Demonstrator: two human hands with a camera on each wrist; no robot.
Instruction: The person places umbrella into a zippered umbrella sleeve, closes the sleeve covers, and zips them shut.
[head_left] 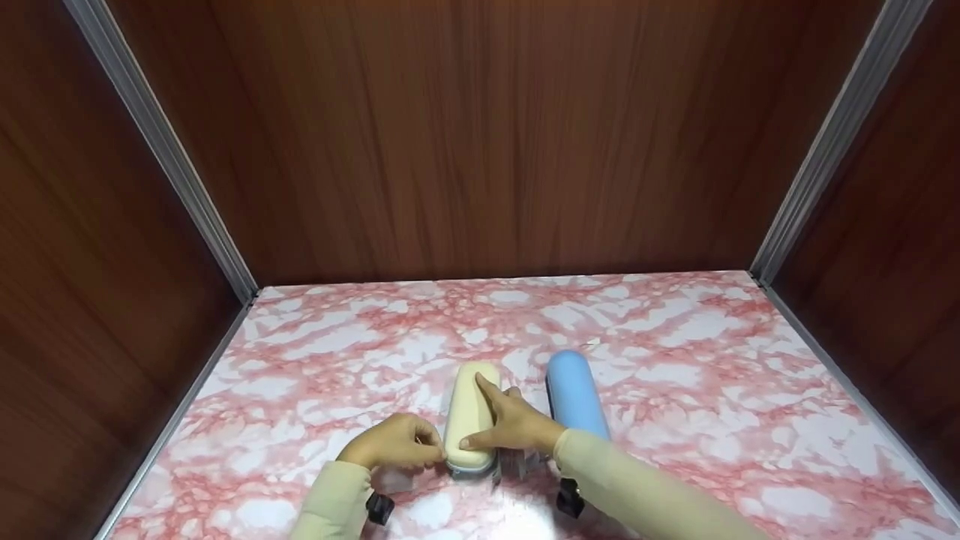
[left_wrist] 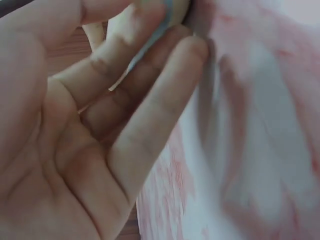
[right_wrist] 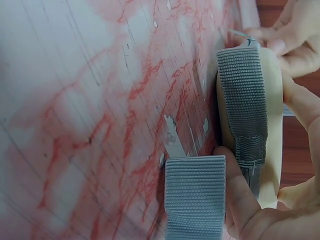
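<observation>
A pale yellow, rounded oblong zip case (head_left: 472, 412) lies on the table with a blue-grey seam round its lower edge. My right hand (head_left: 517, 424) grips it from the right, thumb and fingers spread over the top and side. At its near left corner, my left hand (head_left: 401, 442) pinches the zipper end with thumb and index finger; the pull itself is hidden by the fingertips. In the right wrist view a grey ribbed strap (right_wrist: 242, 100) runs along the yellow case's side. To the right lies a similar light blue case (head_left: 577, 394), partly behind my right forearm.
The table (head_left: 300, 390) has a red and white marbled cover. Dark wood-grain panels (head_left: 480, 142) rise at the back and both sides, with grey metal posts (head_left: 165, 142) in the corners. Another grey ribbed strap (right_wrist: 195, 195) shows close up in the right wrist view.
</observation>
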